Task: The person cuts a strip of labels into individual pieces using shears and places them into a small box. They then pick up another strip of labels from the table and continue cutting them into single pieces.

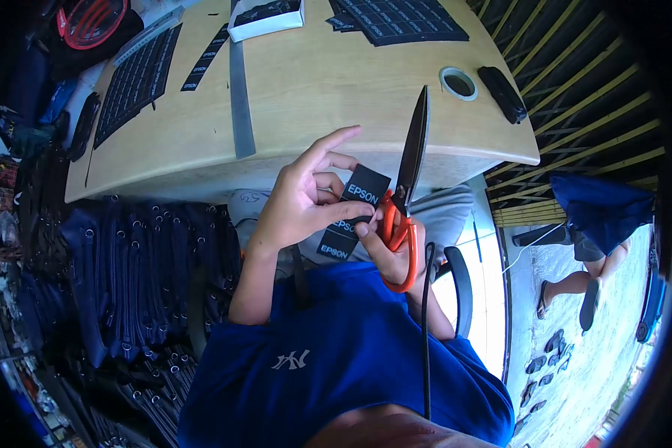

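My left hand (306, 198) pinches a short strip of black labels (364, 184) printed EPSON in white, thumb across its front. Three labels show along the strip, which hangs tilted in front of my lap. In my right hand (388, 254) is a pair of scissors (411, 164) with orange handles, the dark blades pointing up and away toward the table. My right thumb and fingertips meet the strip's edge beside my left thumb. Both hands are close together, just off the table's near edge.
On the wooden table (313, 89) lie label sheets (403, 19), another sheet (138, 86), a label strip (205, 60), a white box (265, 21), a tape roll (458, 84) and a black case (502, 95). Dark blue straps (149, 276) hang at left. A person's leg (575, 284) shows at right, near a folding gate (582, 97).
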Motion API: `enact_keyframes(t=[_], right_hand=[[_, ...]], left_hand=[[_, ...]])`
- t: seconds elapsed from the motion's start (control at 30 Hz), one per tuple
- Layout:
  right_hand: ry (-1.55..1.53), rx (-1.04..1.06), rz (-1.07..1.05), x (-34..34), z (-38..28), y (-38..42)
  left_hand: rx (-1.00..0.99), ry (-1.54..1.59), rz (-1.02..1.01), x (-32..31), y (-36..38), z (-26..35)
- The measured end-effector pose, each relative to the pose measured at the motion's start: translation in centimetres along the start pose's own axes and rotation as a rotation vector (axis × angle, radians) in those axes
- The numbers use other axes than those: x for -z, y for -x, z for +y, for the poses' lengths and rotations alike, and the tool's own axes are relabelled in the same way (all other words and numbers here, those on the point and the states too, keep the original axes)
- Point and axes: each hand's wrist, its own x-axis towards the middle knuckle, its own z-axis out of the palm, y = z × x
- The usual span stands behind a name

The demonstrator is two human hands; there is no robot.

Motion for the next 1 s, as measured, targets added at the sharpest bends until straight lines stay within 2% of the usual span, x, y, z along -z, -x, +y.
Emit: enact_keyframes(t=[0.13,0.2,0.33,0.47,0.53,0.63,0.7,0.87,0.93,1.0], right_hand=[[-0.004,-0.009,0.033,0.2,-0.1,-0.2],[0.030,-0.006,0.032,0.4,-0.3,-0.4],[0.065,-0.045,-0.038,0.7,-0.4,-0.3],[-0.049,0.002,-0.225,1.8,1.8,0.3],[-0.113,0.039,-0.310,2.7,2.2,1.0],[0.238,0.009,-0.424,4.1,1.2,2.0],[0.248,-0.049,-0.474,4.7,1.2,2.8],[0.375,-0.175,-0.656,7.1,2.1,4.2],[0.332,-0.165,-0.655,7.5,2.2,4.2],[0.304,-0.231,-0.749,7.8,2.0,4.2]], left_hand=[[-0.034,0.099,0.058,-0.3,1.4,-0.7],[-0.145,0.002,-0.071,0.4,2.3,-1.9],[-0.029,-0.170,-0.135,1.2,2.7,-1.2],[0.008,-0.167,-0.137,2.2,2.4,-0.6],[0.112,-0.204,-0.216,3.1,2.2,-0.3],[0.090,-0.154,-0.207,3.9,2.0,-0.2],[0.129,-0.186,-0.288,5.0,1.8,0.0],[0.125,-0.085,-0.269,5.6,1.5,0.7],[0.092,-0.158,-0.329,5.8,1.1,0.8],[0.143,-0.178,-0.395,6.0,1.0,1.0]])
